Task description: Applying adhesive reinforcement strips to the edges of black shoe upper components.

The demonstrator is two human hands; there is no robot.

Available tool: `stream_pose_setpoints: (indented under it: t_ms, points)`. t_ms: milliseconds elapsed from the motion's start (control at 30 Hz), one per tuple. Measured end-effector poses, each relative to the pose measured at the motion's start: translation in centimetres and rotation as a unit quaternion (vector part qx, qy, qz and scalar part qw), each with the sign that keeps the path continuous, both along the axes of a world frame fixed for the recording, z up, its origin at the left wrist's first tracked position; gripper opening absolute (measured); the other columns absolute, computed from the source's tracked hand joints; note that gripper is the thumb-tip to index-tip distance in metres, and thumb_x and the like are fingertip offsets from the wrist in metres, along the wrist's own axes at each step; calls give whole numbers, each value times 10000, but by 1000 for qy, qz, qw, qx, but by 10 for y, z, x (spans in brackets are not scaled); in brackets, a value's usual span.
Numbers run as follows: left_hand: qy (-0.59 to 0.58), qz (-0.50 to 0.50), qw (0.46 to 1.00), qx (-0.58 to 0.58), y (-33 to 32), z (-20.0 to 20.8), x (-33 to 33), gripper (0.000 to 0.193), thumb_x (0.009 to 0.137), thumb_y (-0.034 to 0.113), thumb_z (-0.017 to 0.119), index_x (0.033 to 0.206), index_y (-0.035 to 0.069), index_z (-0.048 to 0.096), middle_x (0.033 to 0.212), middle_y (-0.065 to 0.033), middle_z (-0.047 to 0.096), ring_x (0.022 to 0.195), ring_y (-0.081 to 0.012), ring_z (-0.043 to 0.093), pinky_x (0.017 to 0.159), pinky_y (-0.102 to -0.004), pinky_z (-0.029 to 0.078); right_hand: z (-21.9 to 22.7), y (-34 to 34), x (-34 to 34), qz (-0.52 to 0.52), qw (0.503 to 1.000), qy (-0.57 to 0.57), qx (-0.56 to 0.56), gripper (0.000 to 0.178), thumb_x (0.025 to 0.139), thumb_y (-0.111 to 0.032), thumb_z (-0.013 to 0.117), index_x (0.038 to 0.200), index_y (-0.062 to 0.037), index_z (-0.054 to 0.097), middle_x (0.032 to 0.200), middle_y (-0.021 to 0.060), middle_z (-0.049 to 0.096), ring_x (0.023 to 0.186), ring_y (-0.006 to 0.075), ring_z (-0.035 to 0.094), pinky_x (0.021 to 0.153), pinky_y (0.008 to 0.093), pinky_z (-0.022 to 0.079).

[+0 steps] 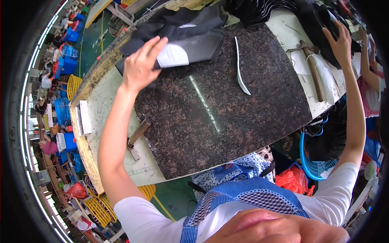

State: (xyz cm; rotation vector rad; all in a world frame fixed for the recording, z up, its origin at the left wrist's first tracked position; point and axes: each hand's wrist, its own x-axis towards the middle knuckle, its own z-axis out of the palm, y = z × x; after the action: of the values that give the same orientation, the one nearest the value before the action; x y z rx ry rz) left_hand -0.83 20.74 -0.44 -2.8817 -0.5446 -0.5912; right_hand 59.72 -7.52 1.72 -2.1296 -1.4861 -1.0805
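Observation:
At the far left of the table, my left hand [139,67] rests on the near corner of a black sheet piece with a white rounded patch [173,56]. Its thumb and fingers are apart at the piece's edge. Beneath and behind lie more black sheet pieces [174,26] in a loose pile. My right hand [340,44] is raised at the far right, thumb and fingers spread, over or beside dark pieces [318,30]; whether it touches them I cannot tell. A thin curved white strip [240,67] lies on the dark speckled stone slab [227,117] between my hands.
A wooden-handled hammer [314,75] lies right of the slab, and a short wooden-handled tool [138,133] left of it. Striped black pieces [259,10] are heaped at the back. A blue basket [306,158] and a red bag [293,180] stand below right. Another person's arm [368,69] shows at far right.

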Motion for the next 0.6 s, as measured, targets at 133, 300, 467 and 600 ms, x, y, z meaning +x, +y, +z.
stream_pose_setpoints:
  t_ms: [133,300,467,600]
  points:
    - [-136,54,988,44,28,38,14,682,773,216,801,1415,259,573,1307,-12,707,1092,-251,728,861,-354,621,22,-9,-83,183,965,184,36,424,979,-217,725,1385,-135,635,1335,87,635,1211,225,629,1030,369,505]
    - [-116,181,971,102,53,49,42,635,872,399,772,1440,256,527,1312,-77,692,1093,-335,713,831,-433,601,13,1,-209,259,883,383,-83,329,952,-69,710,1276,-112,672,1241,48,640,1067,151,654,904,307,539]
    - [60,125,988,72,62,-41,75,984,798,631,783,1603,284,334,1538,-177,442,1395,-379,489,1107,-522,468,-20,16,-287,323,807,457,-190,351,931,-86,716,1271,-61,632,1189,102,673,1078,217,676,928,364,554]
    - [-9,41,996,73,78,-24,74,881,798,513,823,1551,307,417,1469,-44,503,1298,-303,586,937,-493,597,-22,75,-280,313,861,376,-139,473,961,-271,711,1334,-18,567,1246,189,694,1181,321,671,1007,429,538]
